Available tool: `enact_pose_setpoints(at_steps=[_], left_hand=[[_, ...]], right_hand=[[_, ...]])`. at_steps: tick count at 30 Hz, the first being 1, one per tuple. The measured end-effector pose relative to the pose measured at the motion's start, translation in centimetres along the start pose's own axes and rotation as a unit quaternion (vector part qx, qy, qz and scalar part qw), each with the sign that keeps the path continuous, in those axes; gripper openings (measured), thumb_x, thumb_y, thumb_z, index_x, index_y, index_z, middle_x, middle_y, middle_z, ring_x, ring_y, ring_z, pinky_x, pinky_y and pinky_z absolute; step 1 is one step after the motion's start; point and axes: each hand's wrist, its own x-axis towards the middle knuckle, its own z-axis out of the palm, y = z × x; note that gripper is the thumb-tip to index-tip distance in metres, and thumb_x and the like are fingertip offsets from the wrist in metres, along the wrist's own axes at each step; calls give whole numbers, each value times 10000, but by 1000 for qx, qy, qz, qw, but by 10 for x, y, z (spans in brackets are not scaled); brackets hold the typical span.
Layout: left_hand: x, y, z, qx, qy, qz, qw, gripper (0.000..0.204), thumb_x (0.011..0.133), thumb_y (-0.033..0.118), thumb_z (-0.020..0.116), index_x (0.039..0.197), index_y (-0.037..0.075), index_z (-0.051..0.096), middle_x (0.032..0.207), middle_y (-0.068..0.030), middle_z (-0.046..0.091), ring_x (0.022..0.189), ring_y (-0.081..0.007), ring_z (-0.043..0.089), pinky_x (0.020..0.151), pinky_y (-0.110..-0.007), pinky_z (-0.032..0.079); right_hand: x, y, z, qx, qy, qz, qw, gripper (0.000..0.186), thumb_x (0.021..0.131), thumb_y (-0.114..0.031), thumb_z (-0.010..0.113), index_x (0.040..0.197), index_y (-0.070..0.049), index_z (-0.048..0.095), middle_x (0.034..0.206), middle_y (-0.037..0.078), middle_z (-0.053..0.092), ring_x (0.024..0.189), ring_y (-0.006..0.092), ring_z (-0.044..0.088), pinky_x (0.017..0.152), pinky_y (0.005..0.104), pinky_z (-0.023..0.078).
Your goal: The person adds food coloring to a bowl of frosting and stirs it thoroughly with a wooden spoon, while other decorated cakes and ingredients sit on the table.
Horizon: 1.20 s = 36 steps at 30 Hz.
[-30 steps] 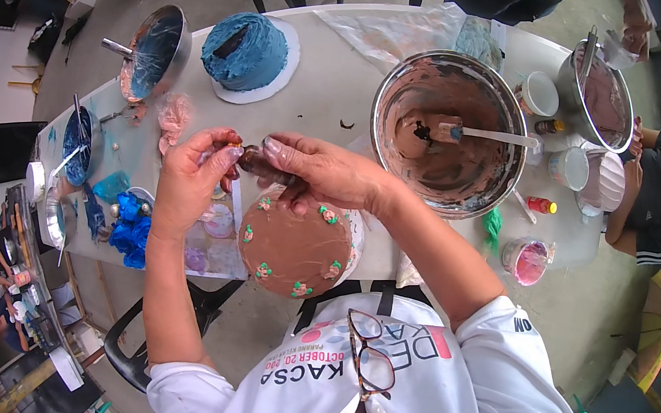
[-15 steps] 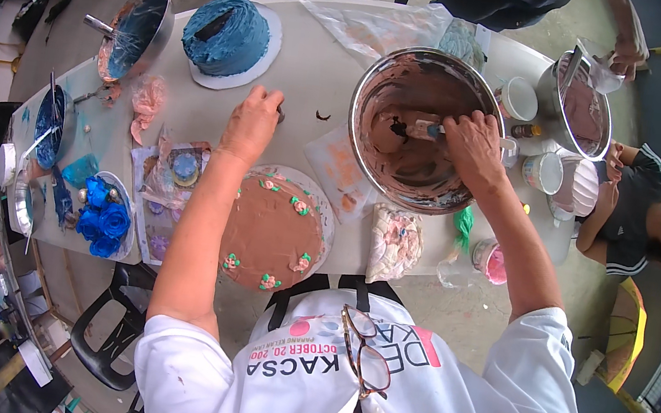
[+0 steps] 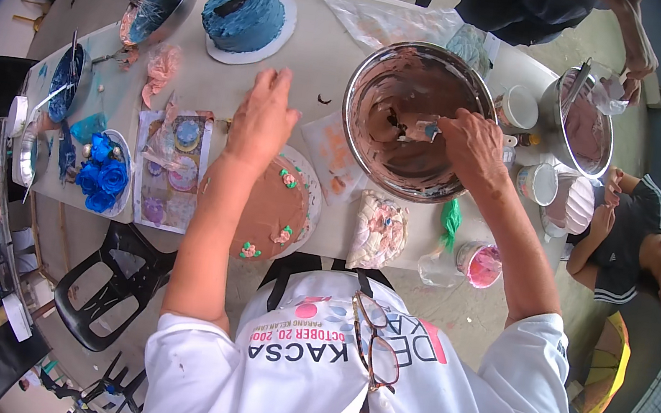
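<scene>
The right hand [image 3: 474, 146] has its grip closed on a spatula [image 3: 419, 128] inside the chocolate bowl [image 3: 364, 84], loading frosting; the open left hand [image 3: 262, 121] rests at twelve o'clock of the brown cake [image 3: 275, 207], which I judge needs spreading next.

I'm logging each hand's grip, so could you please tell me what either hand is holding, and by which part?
The right hand grips a pale spatula-like tool by its handle end inside the large metal bowl of chocolate frosting. The left hand holds nothing, resting on the table.
</scene>
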Motion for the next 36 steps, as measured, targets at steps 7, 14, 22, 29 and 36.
enact_pose_setpoints(at_steps=[7,14,22,29,36], left_hand=[[-45,56,37,-346,-103,-83,929,538,859,123,643,1303,-90,428,886,-171,666,801,-312,666,731,-384,535],[-56,75,54,-566,-66,-149,808,453,855,30,583,1288,-24,460,813,-145,669,670,-215,678,553,-315,568],[-46,55,79,-409,26,-48,911,364,835,-47,512,1197,-9,524,833,-165,657,644,-217,657,592,-345,545],[-36,68,50,-546,-76,-116,826,409,865,-43,484,1271,8,485,853,-167,642,633,-230,659,530,-343,586],[-35,73,44,-536,-88,-121,831,474,885,-44,472,1354,7,423,882,-175,628,622,-226,659,515,-338,593]], right_hand=[[12,-19,11,20,-12,4,1000,145,773,-84,546,841,-105,672,817,99,646,839,302,654,701,412,499],[17,-28,-24,-2,1,-29,1000,121,769,-88,558,806,-108,671,801,87,646,840,274,658,691,400,498],[22,-25,-18,-2,-14,14,1000,115,788,-127,574,811,-113,686,847,81,661,869,281,666,723,430,499],[18,-26,1,35,-50,56,997,155,797,-118,540,829,-111,692,877,94,679,838,338,663,728,468,503],[0,-27,21,-8,-84,6,996,154,805,-119,541,833,-131,692,877,85,670,830,327,667,722,460,507]])
